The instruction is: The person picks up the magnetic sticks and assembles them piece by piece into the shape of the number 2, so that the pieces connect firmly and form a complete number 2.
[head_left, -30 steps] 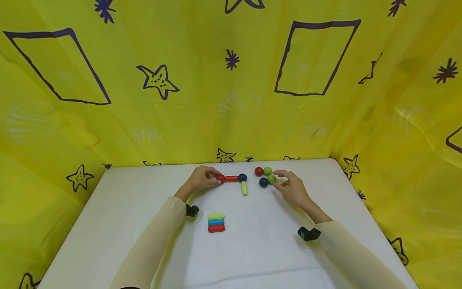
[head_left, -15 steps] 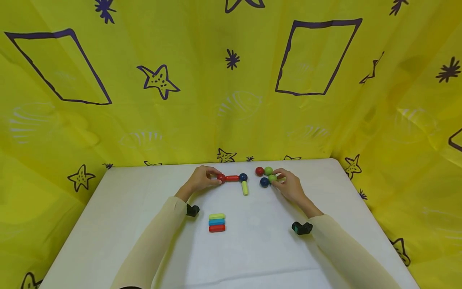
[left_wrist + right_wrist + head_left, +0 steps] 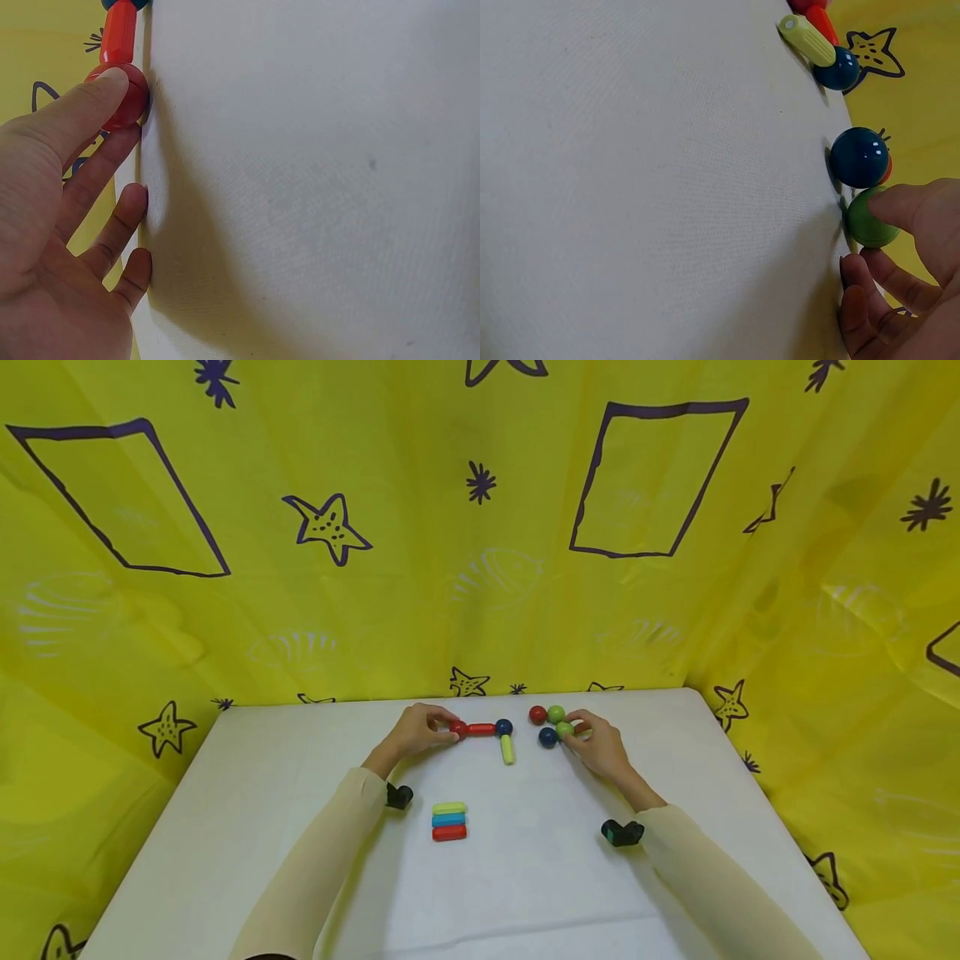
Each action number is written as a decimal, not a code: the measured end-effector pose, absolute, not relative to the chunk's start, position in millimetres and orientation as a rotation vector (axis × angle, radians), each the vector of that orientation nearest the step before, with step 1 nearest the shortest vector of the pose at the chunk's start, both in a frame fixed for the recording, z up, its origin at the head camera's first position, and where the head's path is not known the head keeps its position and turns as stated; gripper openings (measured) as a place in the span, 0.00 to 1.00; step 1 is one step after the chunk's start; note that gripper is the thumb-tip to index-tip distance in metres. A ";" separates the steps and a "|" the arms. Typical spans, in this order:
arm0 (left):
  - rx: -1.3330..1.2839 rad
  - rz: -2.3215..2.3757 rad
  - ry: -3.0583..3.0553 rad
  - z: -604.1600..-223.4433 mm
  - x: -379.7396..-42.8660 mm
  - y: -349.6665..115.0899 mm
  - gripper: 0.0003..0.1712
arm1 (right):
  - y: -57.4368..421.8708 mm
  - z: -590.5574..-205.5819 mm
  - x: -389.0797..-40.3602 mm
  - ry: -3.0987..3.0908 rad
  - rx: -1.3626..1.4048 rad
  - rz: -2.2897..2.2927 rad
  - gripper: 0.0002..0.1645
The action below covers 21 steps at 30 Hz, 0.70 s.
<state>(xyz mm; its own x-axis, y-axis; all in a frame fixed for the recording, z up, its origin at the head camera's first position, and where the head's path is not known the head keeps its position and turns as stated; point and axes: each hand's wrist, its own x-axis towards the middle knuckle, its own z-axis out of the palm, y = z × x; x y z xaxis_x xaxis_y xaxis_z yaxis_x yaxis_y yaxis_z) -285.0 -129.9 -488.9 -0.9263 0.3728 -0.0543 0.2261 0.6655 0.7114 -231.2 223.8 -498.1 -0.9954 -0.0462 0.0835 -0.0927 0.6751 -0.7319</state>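
Observation:
My left hand point(image 3: 417, 731) pinches a red ball point(image 3: 129, 97) between thumb and finger at the back of the table. A red rod point(image 3: 482, 729) runs from that ball to a dark blue ball point(image 3: 504, 727), and a yellow-green rod point(image 3: 507, 750) extends from the blue ball toward the front. To the right, my right hand point(image 3: 602, 746) grips a green ball point(image 3: 871, 219) with thumb and fingers. Beside it lie a second dark blue ball point(image 3: 859, 157), another green ball point(image 3: 556, 714) and a loose red ball point(image 3: 537, 715).
Three short rods lie stacked side by side nearer the front: a yellow-green rod point(image 3: 449, 808), a blue rod point(image 3: 448, 820) and a red rod point(image 3: 449, 833). A yellow patterned curtain point(image 3: 405, 610) rises behind the white table point(image 3: 540, 877) and along its sides.
My right thumb and fingers have closed onto the nearer green ball, and the right forearm has shifted left. The left hand keeps its hold on the red ball.

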 end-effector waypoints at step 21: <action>0.497 1.116 2.693 -489.5 -285.2 -130.2 0.19 | 225.0 -492.5 -228.6 -2.825 0.094 1.315 0.18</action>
<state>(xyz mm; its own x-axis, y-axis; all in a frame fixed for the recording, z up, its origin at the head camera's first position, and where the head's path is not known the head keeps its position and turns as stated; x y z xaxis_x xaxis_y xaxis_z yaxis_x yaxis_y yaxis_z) -285.2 -130.2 -489.5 -0.9271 0.3724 -0.0413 0.2341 0.6617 0.7123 -228.6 225.0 -492.5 -0.9979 -0.0441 0.0474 -0.0647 0.6423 -0.7638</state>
